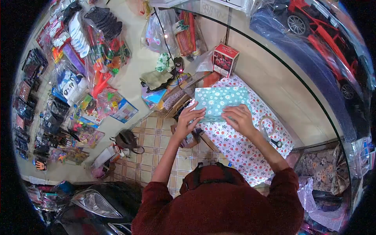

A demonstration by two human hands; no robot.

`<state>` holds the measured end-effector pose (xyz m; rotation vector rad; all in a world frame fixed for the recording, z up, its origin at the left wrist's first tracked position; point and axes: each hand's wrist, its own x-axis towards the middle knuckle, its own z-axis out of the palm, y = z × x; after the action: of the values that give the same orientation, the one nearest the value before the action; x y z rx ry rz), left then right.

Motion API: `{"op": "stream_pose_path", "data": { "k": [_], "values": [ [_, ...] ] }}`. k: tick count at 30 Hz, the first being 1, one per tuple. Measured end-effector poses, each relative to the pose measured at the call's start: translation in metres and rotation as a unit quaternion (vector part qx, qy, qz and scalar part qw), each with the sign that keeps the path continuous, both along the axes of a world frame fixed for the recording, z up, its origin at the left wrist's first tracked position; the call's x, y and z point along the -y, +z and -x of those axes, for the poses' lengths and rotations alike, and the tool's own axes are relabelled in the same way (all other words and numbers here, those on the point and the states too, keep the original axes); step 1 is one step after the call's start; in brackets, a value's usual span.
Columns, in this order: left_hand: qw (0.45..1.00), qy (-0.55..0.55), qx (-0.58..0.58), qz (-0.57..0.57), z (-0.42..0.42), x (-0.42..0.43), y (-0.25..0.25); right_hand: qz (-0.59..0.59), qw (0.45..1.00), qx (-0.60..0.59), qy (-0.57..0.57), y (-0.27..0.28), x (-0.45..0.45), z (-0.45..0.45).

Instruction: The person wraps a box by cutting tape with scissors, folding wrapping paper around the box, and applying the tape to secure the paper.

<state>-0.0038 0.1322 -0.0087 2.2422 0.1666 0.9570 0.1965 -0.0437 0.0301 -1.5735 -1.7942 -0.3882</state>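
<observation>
A teal sheet of daisy-print wrapping paper (pixel 222 97) lies in front of me, its near edge folded into a narrow band. My left hand (pixel 191 119) grips the left end of that band, fingers bent over the paper. At the right part of the same edge, my right hand (pixel 239 118) holds the paper with its fingers close together on top. Whatever may be under the teal paper is hidden. Beneath it spreads a white flower-print sheet (pixel 239 156). A roll of clear tape (pixel 268 126) and dark-handled scissors (pixel 277 143) rest to the right of my right hand.
A red and white box (pixel 225 60) stands behind the paper. A glass edge (pixel 274 51) curves along the right, with a red toy car (pixel 327 43) beyond it. Bagged toys (pixel 105 58) cover the left surface. A dark bag (pixel 126 140) sits near the tiled floor (pixel 152 137).
</observation>
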Motion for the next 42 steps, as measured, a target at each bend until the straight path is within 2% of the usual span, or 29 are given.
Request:
{"op": "stream_pose_path", "data": {
  "k": [4,9,12,15,19,25,37,40,42],
  "values": [
    [1.0,-0.009,0.01,-0.025,-0.003,-0.011,0.003,0.006,0.999,-0.023,-0.047,0.0,0.02,-0.02],
    [0.998,0.051,0.001,-0.03,-0.006,-0.008,0.004,-0.002,0.996,-0.034,-0.087,0.001,0.033,-0.026],
    [0.993,0.103,0.003,-0.064,-0.009,0.006,0.004,-0.02,0.994,-0.054,-0.092,-0.004,0.03,-0.019],
    [0.979,0.147,0.012,-0.144,-0.015,0.023,-0.004,-0.029,0.995,-0.049,-0.085,-0.008,0.026,-0.008],
    [0.981,0.104,0.019,-0.163,-0.029,0.049,-0.011,-0.011,0.997,-0.059,-0.057,-0.007,0.021,0.01],
    [0.994,0.04,0.004,-0.103,-0.037,0.056,-0.013,0.007,0.995,-0.062,-0.073,-0.005,0.015,0.02],
    [0.992,0.043,-0.012,-0.117,-0.033,0.054,-0.01,0.032,0.995,-0.075,-0.05,0.002,0.054,0.002],
    [0.994,0.074,-0.003,-0.084,-0.029,0.061,-0.016,0.007,0.984,-0.173,-0.043,0.005,0.053,-0.008],
    [0.99,0.12,0.05,0.046,-0.026,0.078,-0.019,-0.018,0.976,-0.207,-0.063,0.009,0.041,-0.021]
  ]
}}
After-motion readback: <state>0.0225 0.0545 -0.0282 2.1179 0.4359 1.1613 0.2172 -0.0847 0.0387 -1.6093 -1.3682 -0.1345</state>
